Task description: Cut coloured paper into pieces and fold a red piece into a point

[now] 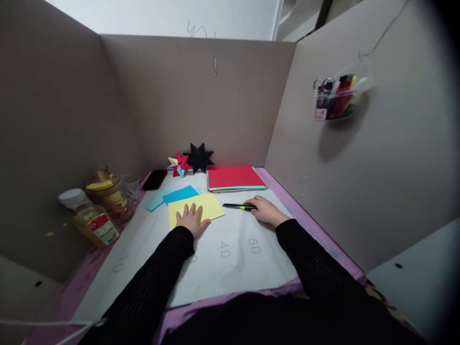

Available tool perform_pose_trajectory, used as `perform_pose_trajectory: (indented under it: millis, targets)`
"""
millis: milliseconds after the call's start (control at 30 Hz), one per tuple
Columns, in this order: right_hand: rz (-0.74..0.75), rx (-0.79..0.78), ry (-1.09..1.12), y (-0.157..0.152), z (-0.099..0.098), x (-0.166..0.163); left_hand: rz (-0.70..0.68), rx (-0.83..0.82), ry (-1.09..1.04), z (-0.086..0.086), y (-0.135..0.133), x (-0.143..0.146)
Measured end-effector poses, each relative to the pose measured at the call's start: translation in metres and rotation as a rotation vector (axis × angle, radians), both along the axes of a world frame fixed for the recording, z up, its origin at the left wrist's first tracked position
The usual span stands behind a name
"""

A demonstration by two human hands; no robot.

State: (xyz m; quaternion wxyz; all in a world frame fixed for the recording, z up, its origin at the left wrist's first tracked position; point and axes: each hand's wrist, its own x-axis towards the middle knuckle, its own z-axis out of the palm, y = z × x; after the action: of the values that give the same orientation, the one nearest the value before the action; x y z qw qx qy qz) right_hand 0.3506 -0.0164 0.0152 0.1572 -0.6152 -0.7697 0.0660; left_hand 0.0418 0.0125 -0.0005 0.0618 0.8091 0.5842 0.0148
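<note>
The sheet of yellow paper point(214, 206) lies on the white mat point(230, 270) under the left hand point(192, 221), which is flat with its fingers spread and grasps nothing. Just right of it, the right hand point(266, 210) has its fingers closed on the handle of a black-and-yellow utility knife point(237, 206), the tip pointing toward the sheet. Beyond are blue paper point(180, 193) touching the yellow sheet, a red-topped paper stack point(235, 177), a multicoloured folded star point(180, 165) and a black star point(200, 158).
</note>
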Motion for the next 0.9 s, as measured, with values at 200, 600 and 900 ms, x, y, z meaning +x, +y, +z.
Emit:
perform_pose_trajectory:
  millis: [200, 600, 900]
  targets:
    - [0.063, -0.023, 0.042, -0.0011, 0.0016, -0.0009, -0.006, 0.005, 0.002, -0.0008, 0.0005, -0.0004]
    - [0.057, -0.009, 0.015, -0.0014, 0.001, 0.0002, 0.003, 0.018, 0.027, -0.0029, 0.0013, -0.0001]
    - [0.041, -0.024, -0.017, -0.0012, 0.0013, 0.0011, 0.004, 0.021, 0.032, -0.003, 0.0014, 0.0004]
